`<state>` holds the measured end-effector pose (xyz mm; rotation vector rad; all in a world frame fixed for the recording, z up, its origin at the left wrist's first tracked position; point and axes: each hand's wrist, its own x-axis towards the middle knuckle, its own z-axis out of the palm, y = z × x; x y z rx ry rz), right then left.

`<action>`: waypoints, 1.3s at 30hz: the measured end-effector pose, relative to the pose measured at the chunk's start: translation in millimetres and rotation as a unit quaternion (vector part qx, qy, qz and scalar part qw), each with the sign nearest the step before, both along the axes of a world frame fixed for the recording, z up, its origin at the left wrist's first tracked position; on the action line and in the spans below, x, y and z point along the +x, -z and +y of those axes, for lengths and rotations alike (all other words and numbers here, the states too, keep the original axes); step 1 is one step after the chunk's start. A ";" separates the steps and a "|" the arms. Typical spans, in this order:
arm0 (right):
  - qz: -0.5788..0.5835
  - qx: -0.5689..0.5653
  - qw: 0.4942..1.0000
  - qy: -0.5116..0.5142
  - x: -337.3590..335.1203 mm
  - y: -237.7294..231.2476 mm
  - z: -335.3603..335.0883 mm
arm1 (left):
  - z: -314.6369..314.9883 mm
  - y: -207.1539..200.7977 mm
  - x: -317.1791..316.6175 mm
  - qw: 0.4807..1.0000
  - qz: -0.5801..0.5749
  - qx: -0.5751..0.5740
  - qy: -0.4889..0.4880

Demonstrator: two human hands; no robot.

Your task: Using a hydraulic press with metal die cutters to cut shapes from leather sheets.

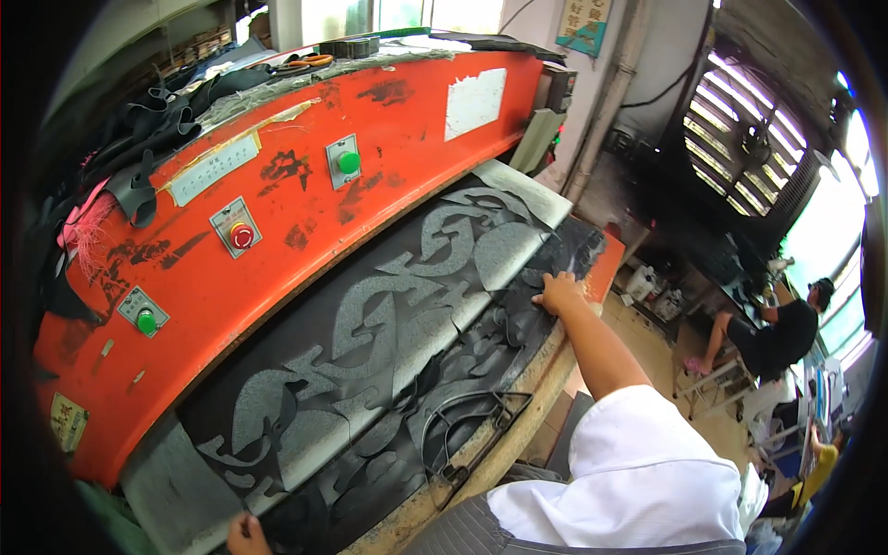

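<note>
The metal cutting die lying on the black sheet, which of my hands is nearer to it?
Right, though not by much. The right hand rests on the black sheet up beyond the metal cutting die; the left hand is off at the sheet's near-left edge.

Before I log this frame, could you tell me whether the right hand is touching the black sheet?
Touching: the head view shows the right hand resting flat on the black sheet.

Person wears a white short-sleeve shirt [638,481], sleeve ends approx. at the elbow, fabric plain w/ soft folds. Forearm below it bare. Both hands bare: right hand [559,292], left hand [246,536]; no gloves, no watch or rings visible. Grey pinstriped garment [462,532] at lower edge.
</note>
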<state>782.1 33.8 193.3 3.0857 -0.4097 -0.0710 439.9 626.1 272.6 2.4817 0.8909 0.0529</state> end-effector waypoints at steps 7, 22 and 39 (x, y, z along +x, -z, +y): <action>-0.138 0.168 0.954 -0.206 109.7 -16.2 47.2 | 146.8 96.3 81.5 0.976 -0.188 0.061 -0.091; -0.095 0.178 0.969 -0.143 295.1 2.1 29.6 | 69.2 55.6 130.3 0.924 0.108 0.204 -0.306; 0.024 0.081 0.994 -0.068 294.9 -2.8 71.9 | 72.4 76.0 133.2 0.903 0.058 0.253 -0.342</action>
